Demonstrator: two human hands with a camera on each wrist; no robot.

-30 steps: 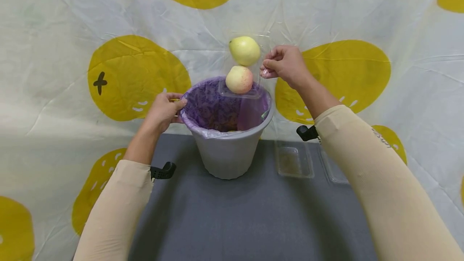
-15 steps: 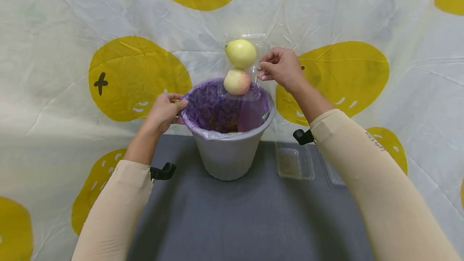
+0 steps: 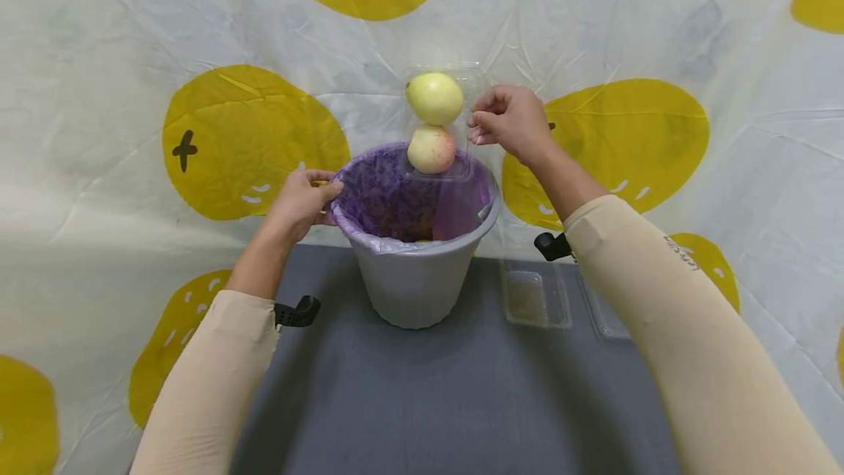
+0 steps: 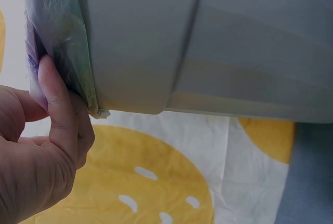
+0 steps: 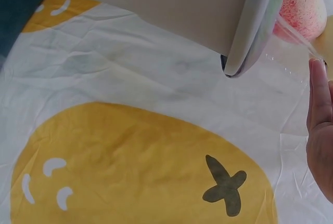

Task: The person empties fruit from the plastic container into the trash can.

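Observation:
A grey bucket (image 3: 412, 284) stands near the back of the table, lined with a purple plastic bag (image 3: 389, 200) folded over its rim. My left hand (image 3: 297, 200) pinches the rim and bag at the left; the left wrist view shows its fingers (image 4: 61, 112) against the folded bag. Above the bucket's far side, my right hand (image 3: 517, 119) pinches the right edge of a transparent plastic tray (image 3: 464, 163). In that tray a smooth yellow-green fruit (image 3: 435, 99) lies above a peach (image 3: 431, 149) with a pink blush. The peach (image 5: 304, 13) also shows past the rim in the right wrist view.
Right of the bucket, a transparent tray (image 3: 554, 306) lies on the dark grey table (image 3: 422, 402). Another transparent tray (image 3: 606, 314) beside it is partly hidden by my right sleeve. A pale cloth (image 3: 395, 35) with yellow fruit shapes hangs behind.
The right hand and the tray with both fruits have shifted slightly left and down, then stayed nearly still over the last half second. My left hand keeps its place on the rim.

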